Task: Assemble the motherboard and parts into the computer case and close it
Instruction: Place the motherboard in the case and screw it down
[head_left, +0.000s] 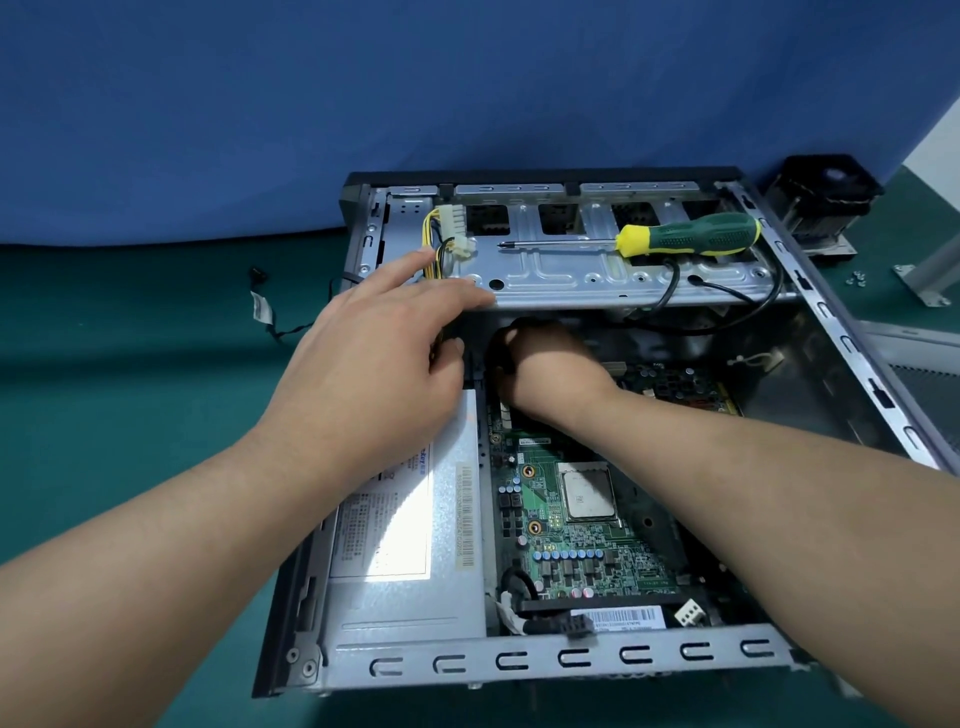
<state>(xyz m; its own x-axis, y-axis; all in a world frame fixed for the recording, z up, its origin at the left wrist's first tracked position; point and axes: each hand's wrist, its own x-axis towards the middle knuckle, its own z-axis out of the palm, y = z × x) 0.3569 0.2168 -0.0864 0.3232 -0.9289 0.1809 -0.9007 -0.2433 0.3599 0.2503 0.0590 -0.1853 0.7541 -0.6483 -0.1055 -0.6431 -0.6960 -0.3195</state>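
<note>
A person's left hand (384, 353) rests with straight fingers on the open computer case (545, 662) on the tabletop, while the right hand (545, 371), its fingers hidden, reaches over the seated motherboard (571, 551), a stiff, fragile board probably best handled by its edges.

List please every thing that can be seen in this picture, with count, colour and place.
computer case: one, grey metal, open, on the green mat.
motherboard: one, green, inside the case, right of the power supply.
processor: one, silver, on the motherboard.
power supply: one, silver, inside the case at left.
drive bracket: one, grey, across the far part of the case.
screwdriver: one, green and yellow, lying on the drive bracket.
white connectors: two, on yellow and black wires, far left of the bracket.
cooler fan: one, black, outside the case, far right.
screws: a few, silver, on the mat at right.
left hand: fingers straight, at the bracket's edge.
right hand: reaching under the bracket; grip hidden.
</note>
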